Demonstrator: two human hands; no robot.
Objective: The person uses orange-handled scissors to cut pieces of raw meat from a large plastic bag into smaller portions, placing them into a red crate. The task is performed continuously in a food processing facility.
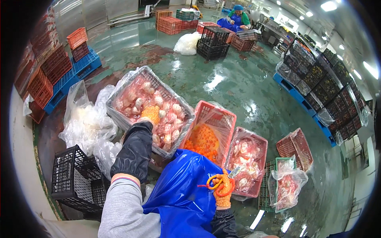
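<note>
While the grey crate serves as the landmark, everything else is placed from it.

Grey crate: largest bin in front, lined with clear plastic film, filled with pale pink and white pieces of raw meat.
Black empty crate: below and to the left of the grey crate, nothing visible inside.
Heap of clear plastic bags: just left of the grey crate, crumpled on the wet green floor.
Red crate: touching the grey crate's right side, tilted, plastic-lined, holding small orange pieces heaped toward its lower end.
Pink-red crate: further right of the grey crate, beyond the red one, lined with film and holding pale trimmed meat pieces.
Green crate: well right of the grey crate, with a clear bag of pink meat resting on it.
Blue apron: below the grey crate, across the person's lap.
Left hand: inside the grey crate, in an orange knit glove with a black sleeve cover; fingers curled down among the meat, though what they grip I cannot tell.
Right hand: below and right of the grey crate, orange-gloved, fingers closed through the handles of orange scissors, blades toward the pink-red crate.
</note>
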